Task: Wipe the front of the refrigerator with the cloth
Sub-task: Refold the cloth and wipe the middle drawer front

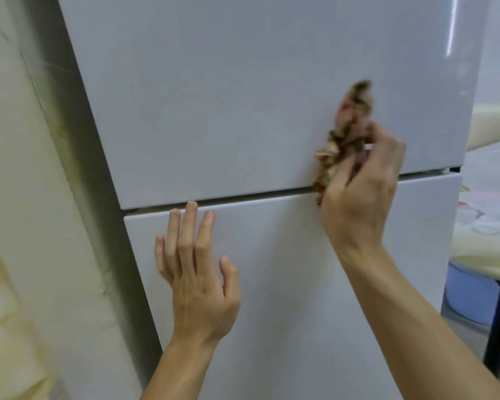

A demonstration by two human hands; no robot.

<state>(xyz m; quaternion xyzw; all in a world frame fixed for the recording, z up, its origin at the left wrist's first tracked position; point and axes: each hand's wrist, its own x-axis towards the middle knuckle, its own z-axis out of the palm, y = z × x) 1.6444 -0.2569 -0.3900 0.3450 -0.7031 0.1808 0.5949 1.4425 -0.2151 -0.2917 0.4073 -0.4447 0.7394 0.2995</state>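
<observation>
Above and left of the fingers (337, 177) of the right hand (358, 203), the glossy pale grey upper refrigerator door (214, 96) is left bare. Below them, the lower door (286, 284) is crossed only by the left hand (198, 284). Passage is bounded leftward by a cream wall (26, 168) and rightward by a cream-draped counter (482, 246).

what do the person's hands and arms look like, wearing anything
Nothing worn shows. The left hand and right hand have no gloves, and no ring, watch or bracelet is visible. Both forearms are uncovered down to the frame's edge, with no sleeve in view.
</observation>
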